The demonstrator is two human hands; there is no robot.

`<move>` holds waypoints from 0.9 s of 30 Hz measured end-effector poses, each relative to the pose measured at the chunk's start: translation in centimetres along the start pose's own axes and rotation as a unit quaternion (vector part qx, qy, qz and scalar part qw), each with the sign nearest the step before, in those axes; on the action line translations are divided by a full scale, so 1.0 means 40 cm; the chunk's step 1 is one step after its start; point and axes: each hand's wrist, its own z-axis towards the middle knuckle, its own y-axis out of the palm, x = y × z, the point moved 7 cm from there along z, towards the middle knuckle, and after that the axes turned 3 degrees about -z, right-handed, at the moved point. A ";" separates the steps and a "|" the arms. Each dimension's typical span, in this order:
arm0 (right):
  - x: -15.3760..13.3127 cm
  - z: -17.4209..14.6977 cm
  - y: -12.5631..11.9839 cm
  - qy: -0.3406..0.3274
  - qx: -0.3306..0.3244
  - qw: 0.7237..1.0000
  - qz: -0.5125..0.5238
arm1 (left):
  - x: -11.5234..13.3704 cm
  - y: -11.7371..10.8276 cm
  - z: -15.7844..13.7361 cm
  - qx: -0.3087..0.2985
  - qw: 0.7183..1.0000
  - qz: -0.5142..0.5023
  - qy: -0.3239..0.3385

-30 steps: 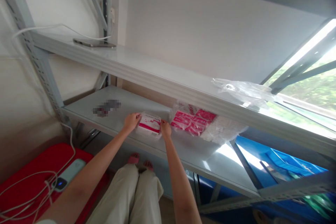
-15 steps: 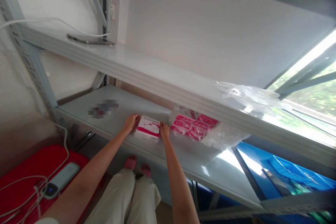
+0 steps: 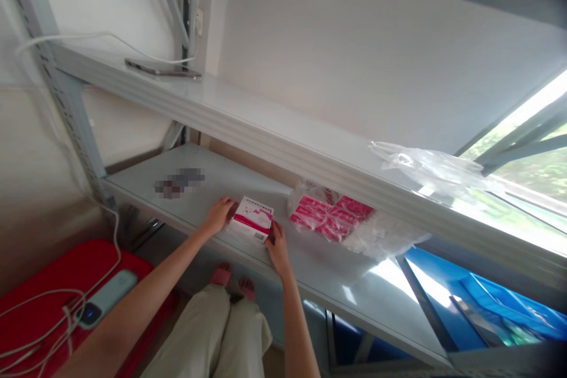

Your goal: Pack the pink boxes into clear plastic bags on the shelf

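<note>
A white and magenta cardboard box (image 3: 253, 217) is held between my two hands over the lower grey shelf (image 3: 190, 156). My left hand (image 3: 220, 215) grips its left end, and my right hand (image 3: 277, 242) has its fingers on the right end. The box is tilted a little, so a barcode shows on its near side. Just right of my right hand lies a clear plastic bag of magenta packs (image 3: 330, 215), partly under the upper shelf's edge. Whether the box rests on the shelf or is lifted slightly, I cannot tell.
The upper shelf (image 3: 266, 112) crosses in front, bearing a phone (image 3: 162, 69) and a crumpled clear bag (image 3: 425, 165). A pixelated patch (image 3: 179, 182) covers something at the lower shelf's left. Below left, a red stool-like surface (image 3: 101, 254) carries a power bank (image 3: 108, 298) and white cables. Blue bins (image 3: 509, 301) stand at right.
The box has been turned and tipped slightly, bringing its barcode side into sight. My right hand has shifted down along its right end. The whole view has moved a little.
</note>
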 end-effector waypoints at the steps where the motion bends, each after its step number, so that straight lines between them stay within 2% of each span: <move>1: -0.004 -0.011 0.000 -0.012 -0.006 1.000 -0.005 | 0.000 -0.005 -0.031 0.009 1.000 -0.004 0.020; 4: -0.001 -0.036 0.002 -0.018 -0.019 0.999 -0.024 | -0.013 -0.033 -0.125 0.040 0.997 -0.024 0.057; 7: 0.010 -0.043 0.004 -0.011 -0.015 0.999 -0.027 | -0.063 -0.113 -0.182 0.120 0.990 -0.043 0.052; 11: 0.003 -0.040 0.001 -0.015 -0.014 1.000 0.001 | -0.214 -0.272 -0.186 0.239 0.970 0.031 -0.032; 14: -0.018 -0.037 -0.007 -0.029 -0.024 0.998 0.046 | -0.365 -0.346 -0.169 0.240 0.955 0.088 -0.149; 16: -0.028 -0.036 -0.012 -0.033 -0.027 0.997 0.066 | -0.446 -0.350 -0.159 0.199 0.953 0.102 -0.205; 18: -0.030 -0.035 -0.015 -0.029 -0.026 0.996 0.079 | -0.491 -0.337 -0.154 0.168 0.954 0.106 -0.227; 23: -0.024 -0.033 -0.012 -0.025 -0.029 0.994 0.103 | -0.500 -0.317 -0.153 0.185 0.955 0.073 -0.222; 27: -0.021 -0.035 -0.009 -0.019 -0.029 0.994 0.099 | -0.499 -0.333 -0.142 0.162 0.951 0.072 -0.252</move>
